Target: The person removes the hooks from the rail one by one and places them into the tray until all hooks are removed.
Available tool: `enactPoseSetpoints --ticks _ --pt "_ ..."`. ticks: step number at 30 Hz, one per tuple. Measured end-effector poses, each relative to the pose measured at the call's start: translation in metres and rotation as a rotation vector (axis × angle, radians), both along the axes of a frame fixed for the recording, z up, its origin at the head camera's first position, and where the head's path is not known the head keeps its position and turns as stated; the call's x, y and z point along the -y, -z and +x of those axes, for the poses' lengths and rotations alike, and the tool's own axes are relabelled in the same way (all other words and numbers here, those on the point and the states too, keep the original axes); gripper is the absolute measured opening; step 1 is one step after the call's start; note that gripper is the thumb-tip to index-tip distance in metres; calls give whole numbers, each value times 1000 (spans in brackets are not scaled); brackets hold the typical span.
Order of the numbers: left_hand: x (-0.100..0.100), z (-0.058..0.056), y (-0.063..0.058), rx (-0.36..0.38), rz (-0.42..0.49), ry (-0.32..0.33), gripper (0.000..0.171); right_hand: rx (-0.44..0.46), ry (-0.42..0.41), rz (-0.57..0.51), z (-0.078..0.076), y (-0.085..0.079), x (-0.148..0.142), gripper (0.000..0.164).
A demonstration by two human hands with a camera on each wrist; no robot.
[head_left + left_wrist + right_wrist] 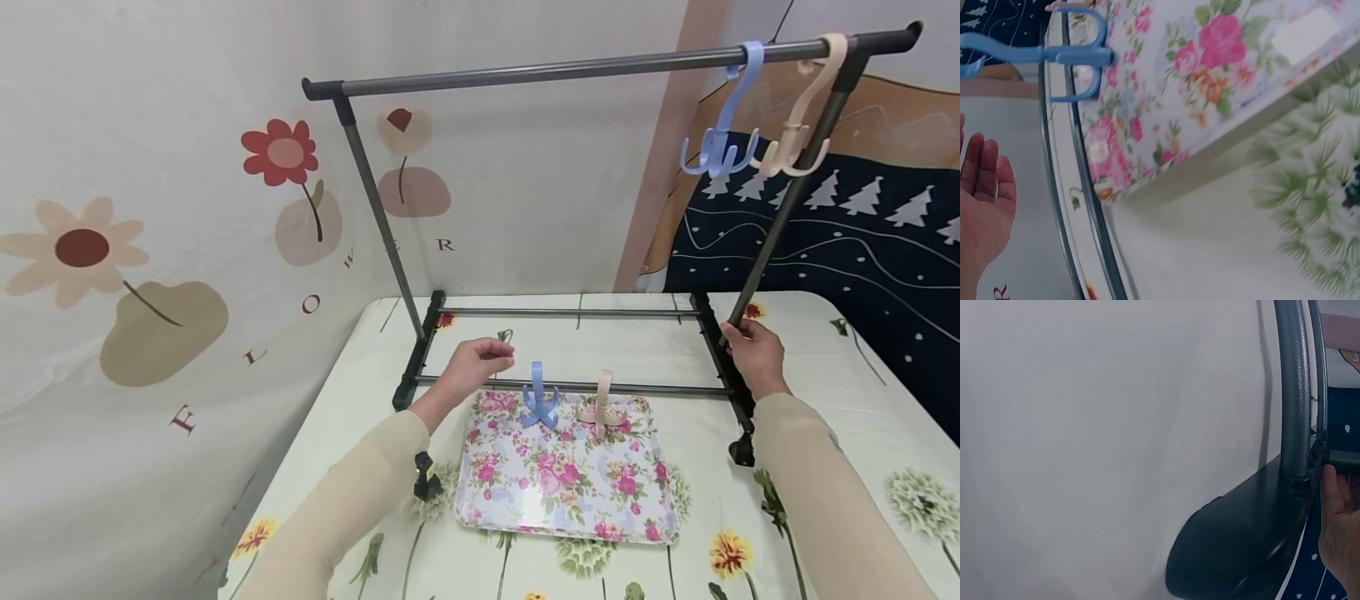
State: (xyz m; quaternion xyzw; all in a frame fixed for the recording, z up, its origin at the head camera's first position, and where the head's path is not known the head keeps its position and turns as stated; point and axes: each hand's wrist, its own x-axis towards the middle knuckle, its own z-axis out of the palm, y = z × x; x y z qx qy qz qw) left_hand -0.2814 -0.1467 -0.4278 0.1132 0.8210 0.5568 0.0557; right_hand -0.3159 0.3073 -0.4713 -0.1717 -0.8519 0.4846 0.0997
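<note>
A dark metal garment rack (570, 71) stands on the table, and my right hand (757, 358) grips its right upright pole (780, 208) low down, where it meets the black base. In the right wrist view, the right fingers (1333, 494) are at that pole by the base. My left hand (476, 367) hovers near the front lower bar, fingers loosely bent and holding nothing. On the flowered tray (562, 508) lie a blue claw hook (538, 404) and a beige claw hook (602, 404), both reaching over its far edge.
Another blue hook (720, 137) and beige hook (806, 125) hang at the top bar's right end. The rack's left upright (378, 208) leans outward at the top. Dark blue tree-print fabric (862, 233) is at the right; a flower-print tablecloth (330, 500) lies under everything.
</note>
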Motion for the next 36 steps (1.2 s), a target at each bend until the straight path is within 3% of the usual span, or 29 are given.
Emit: enactPoseSetpoints --ticks 11,25,36 --pt "34 -16 -33 -44 71 -137 22 5 8 -7 1 1 0 55" --pt "67 -28 -66 -97 80 -299 32 3 9 -2 2 2 -1 55" --pt "101 -44 -77 -161 148 -464 39 5 9 -14 1 2 2 54"
